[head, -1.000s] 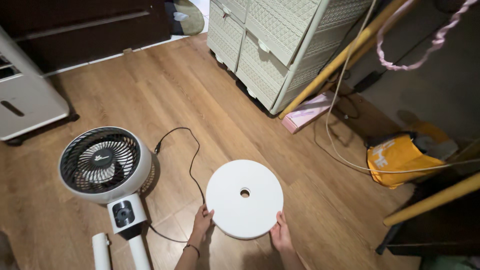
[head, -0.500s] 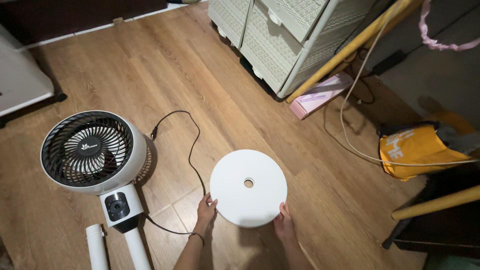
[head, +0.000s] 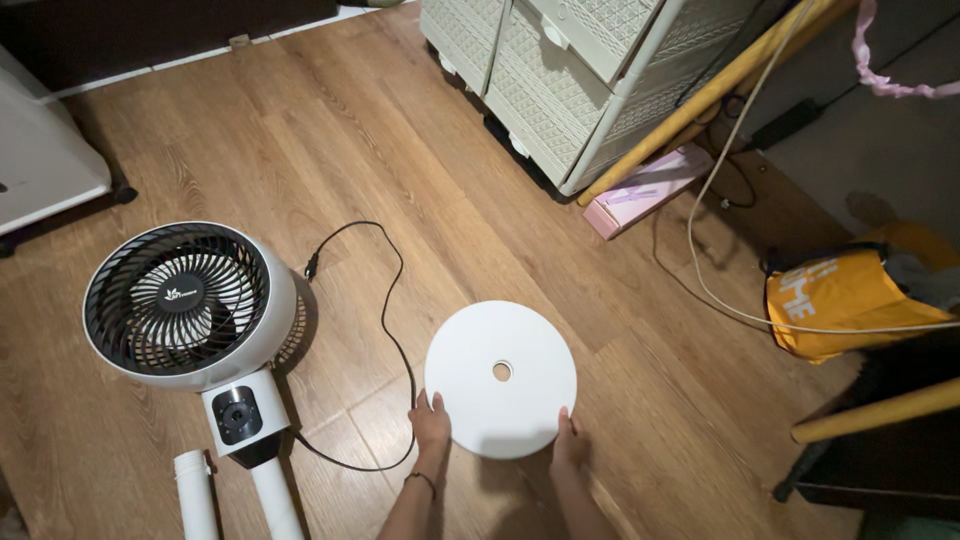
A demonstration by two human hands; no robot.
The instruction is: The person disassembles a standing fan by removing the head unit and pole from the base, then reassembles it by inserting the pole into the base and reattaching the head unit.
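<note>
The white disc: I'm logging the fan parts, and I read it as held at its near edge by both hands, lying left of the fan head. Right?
Not quite. The head view shows both hands, left hand and right hand, on the white disc's near edge, but it lies right of the fan head, not left.

— Floor condition?
— Brown wood-plank floor. Lying flat on it: a white round fan head with black grille, its black power cord looping alongside, and a white plastic tube just beside the fan's stem.
— Centre and right?
— A white round disc with a centre hole at the centre. A cream woven-pattern drawer unit, flat pink box and yellow bag on the right.
</note>
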